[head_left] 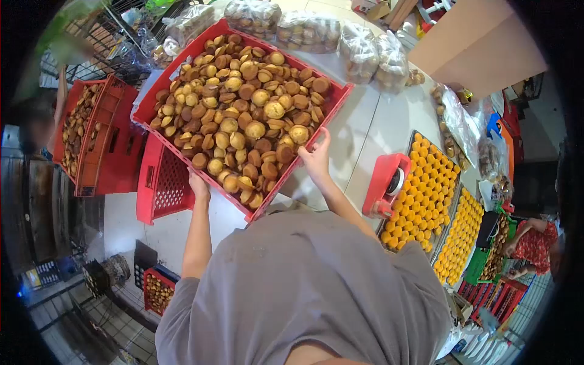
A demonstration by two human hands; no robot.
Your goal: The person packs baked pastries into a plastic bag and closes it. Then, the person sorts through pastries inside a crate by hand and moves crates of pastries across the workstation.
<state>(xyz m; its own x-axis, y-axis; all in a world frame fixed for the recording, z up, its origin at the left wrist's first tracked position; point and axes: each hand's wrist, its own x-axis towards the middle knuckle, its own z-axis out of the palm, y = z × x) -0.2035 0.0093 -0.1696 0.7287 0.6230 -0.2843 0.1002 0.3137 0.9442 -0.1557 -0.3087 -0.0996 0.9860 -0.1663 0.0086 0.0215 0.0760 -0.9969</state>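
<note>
On the far left, a dark wire rack (pixel 79 27) stood behind an orange-red plastic crate (pixel 103 164) heaped with small round cakes. Lower down, a smaller crate (pixel 146 297) of cakes sat near the tiled floor (pixel 128 298). A lattice-sided red box (pixel 170 182) came next, partly beneath the work. The left hand (pixel 198 186) was closed at the near wall of a broad red crate (pixel 337 92), its fingertips hidden. That crate sat slanted at the middle of the view, piled with golden-brown cakes (pixel 255 109), domed and matte; whether its base rested on anything could not be told. Knotted, crinkled clear bags (pixel 308 31) lined the far edge. The right hand (pixel 315 157) gripped the crate's right wall, index finger extended. Pale, glossy table tiles (pixel 383 112) with thin seams spread beyond. Further right were a red scale (pixel 386 182) with a round dial, then two dark trays of smooth yellow domes (pixel 423 191), a flat brown cardboard sheet (pixel 468 52), and a person in red patterned clothing (pixel 538 243).
</note>
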